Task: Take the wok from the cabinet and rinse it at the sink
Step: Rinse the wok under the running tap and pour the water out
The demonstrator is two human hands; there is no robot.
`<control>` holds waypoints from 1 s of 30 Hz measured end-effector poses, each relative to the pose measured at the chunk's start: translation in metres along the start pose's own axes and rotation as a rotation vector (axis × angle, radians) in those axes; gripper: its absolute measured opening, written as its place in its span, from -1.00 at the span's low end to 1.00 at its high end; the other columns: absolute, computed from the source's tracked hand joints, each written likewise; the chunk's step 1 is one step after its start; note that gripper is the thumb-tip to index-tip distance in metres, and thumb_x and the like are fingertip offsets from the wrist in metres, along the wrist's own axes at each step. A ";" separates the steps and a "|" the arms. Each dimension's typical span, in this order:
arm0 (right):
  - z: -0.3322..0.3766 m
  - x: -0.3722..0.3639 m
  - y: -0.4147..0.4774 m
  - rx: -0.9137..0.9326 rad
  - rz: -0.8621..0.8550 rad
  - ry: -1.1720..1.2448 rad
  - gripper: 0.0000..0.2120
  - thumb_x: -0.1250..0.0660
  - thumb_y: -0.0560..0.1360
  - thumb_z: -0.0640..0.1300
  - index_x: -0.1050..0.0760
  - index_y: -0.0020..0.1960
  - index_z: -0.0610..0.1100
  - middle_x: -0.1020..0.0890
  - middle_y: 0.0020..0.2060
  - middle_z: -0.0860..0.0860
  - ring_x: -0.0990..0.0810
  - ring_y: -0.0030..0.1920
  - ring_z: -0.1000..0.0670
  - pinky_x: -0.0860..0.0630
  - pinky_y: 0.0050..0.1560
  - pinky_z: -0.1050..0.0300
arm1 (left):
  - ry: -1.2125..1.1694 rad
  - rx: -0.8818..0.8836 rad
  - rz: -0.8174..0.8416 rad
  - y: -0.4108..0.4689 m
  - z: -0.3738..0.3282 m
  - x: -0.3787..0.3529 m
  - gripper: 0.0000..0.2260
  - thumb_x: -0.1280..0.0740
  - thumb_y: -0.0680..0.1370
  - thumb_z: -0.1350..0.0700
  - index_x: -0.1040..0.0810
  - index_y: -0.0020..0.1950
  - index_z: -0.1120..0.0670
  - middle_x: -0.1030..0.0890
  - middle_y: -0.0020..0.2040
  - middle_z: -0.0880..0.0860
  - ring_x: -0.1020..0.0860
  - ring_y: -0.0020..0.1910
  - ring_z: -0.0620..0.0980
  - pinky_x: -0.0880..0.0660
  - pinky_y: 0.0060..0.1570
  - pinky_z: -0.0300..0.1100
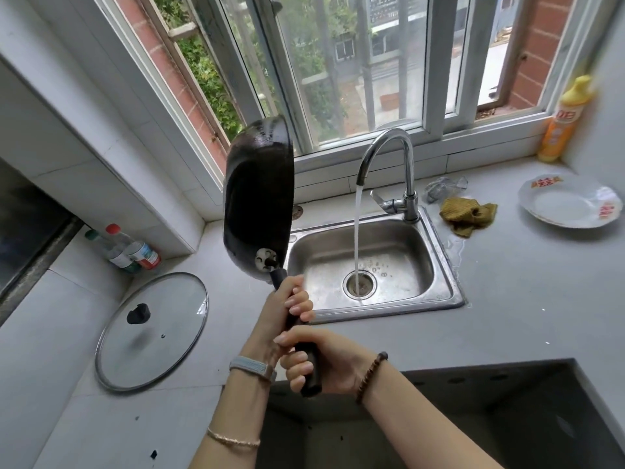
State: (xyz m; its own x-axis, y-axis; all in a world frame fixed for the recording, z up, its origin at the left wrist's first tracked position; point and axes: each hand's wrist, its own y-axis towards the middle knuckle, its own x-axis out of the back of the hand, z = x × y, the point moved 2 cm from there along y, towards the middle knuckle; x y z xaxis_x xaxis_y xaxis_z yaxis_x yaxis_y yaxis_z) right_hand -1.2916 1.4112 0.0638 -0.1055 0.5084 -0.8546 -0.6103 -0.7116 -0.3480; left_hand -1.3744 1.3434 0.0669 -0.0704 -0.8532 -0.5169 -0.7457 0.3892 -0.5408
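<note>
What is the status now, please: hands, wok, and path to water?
Left hand and right hand both grip handle. Wok tipped on edge, left of running stream. Nothing between.

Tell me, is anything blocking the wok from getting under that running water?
Nothing visible does. The wok, held by both hands on its handle, is tipped on edge just left of the sink; the space across to the water stream is open, and the basin holds no dishes.
</note>
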 end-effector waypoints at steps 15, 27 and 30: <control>-0.028 -0.027 0.052 0.006 -0.242 0.155 -0.80 -0.13 0.37 -0.09 -0.29 -0.41 -0.13 -0.30 -0.51 0.01 -0.25 -0.61 0.09 -0.20 -0.57 0.33 | 0.839 -0.334 -0.457 -0.011 -0.017 0.047 -0.63 -0.28 0.46 0.19 -0.38 -0.56 0.08 -0.43 -0.59 0.03 -0.39 -0.54 0.01 -0.37 -0.39 -0.15; -0.037 -0.002 0.052 0.061 -0.437 0.131 -0.72 -0.10 0.43 -0.02 -0.26 -0.42 -0.11 -0.26 -0.53 0.01 -0.18 -0.62 0.08 -0.15 -0.61 0.34 | 1.092 -0.294 -0.514 0.006 0.009 0.044 -0.69 -0.31 0.50 0.12 -0.49 -0.45 0.13 -0.52 -0.53 0.01 -0.49 -0.51 -0.05 -0.43 -0.37 -0.24; -0.036 0.004 0.048 0.058 -0.440 0.141 -0.72 -0.11 0.41 -0.02 -0.27 -0.42 -0.12 -0.26 -0.52 0.01 -0.18 -0.61 0.09 -0.15 -0.60 0.32 | 1.121 -0.265 -0.490 0.010 0.014 0.041 -0.73 -0.30 0.50 0.12 -0.50 -0.40 0.15 -0.54 -0.49 0.03 -0.50 -0.48 -0.03 -0.45 -0.35 -0.21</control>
State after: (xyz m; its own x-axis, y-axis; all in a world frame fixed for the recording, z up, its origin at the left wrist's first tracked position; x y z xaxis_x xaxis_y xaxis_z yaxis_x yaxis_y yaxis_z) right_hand -1.2930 1.3621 0.0298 0.2785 0.6820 -0.6763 -0.6164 -0.4131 -0.6704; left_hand -1.3755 1.3172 0.0306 -0.1757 -0.7649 0.6197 -0.9541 -0.0228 -0.2987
